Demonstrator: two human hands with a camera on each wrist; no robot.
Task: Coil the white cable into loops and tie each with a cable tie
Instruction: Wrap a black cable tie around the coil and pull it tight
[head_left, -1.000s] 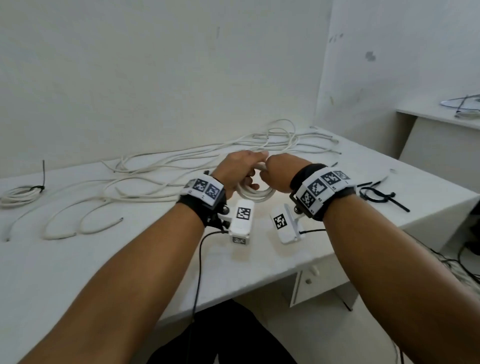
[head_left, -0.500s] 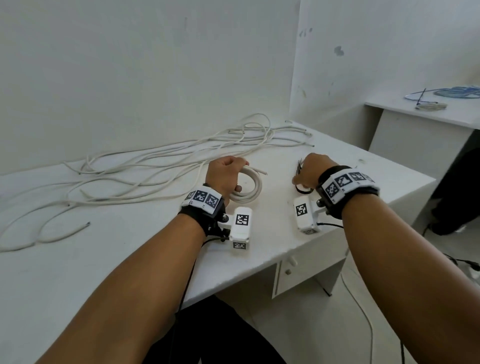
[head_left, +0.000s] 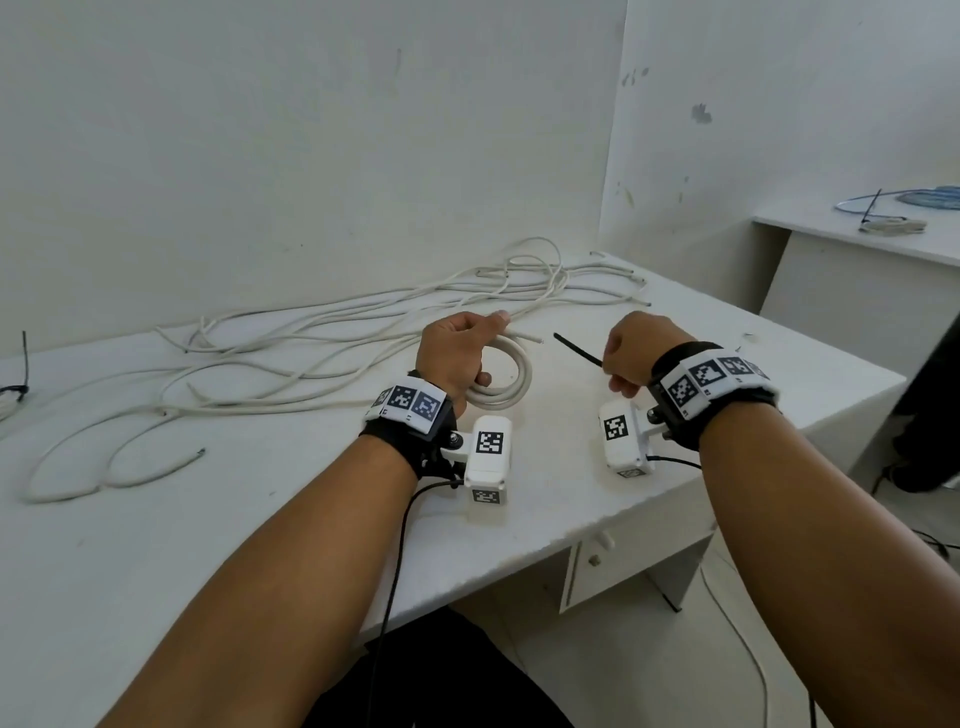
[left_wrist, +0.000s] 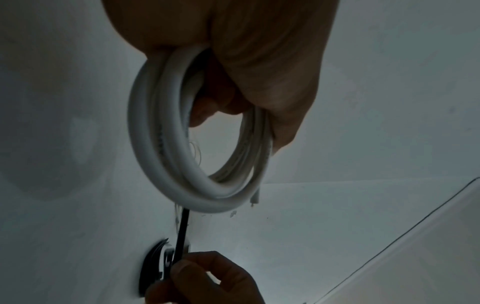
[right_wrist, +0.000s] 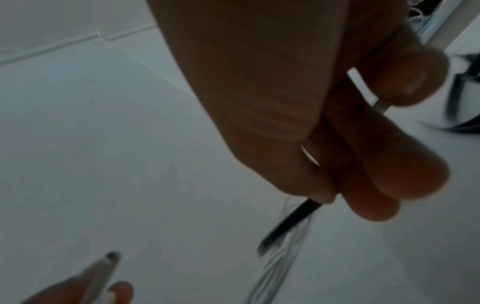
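My left hand (head_left: 457, 353) grips a small coil of white cable (head_left: 506, 382) just above the white table (head_left: 270, 545); in the left wrist view the coil (left_wrist: 179, 164) hangs from my curled fingers, its cut end sticking out at the lower right. My right hand (head_left: 631, 358) pinches a black cable tie (head_left: 576, 349) whose thin tip points left toward the coil, a short gap away. The right wrist view shows the black cable tie (right_wrist: 288, 222) jutting from between my thumb and fingers (right_wrist: 374, 185).
Several loose white cables (head_left: 322, 353) sprawl over the table behind and to the left of my hands. A tied bundle (head_left: 10, 395) lies at the far left edge. A second desk (head_left: 857, 244) with blue cable stands at the right. More black ties (left_wrist: 155, 265) lie behind my right hand.
My right hand left the coil, went right to the black ties and has lifted one, now pointing it toward the coil. My left hand kept hold of the coil.
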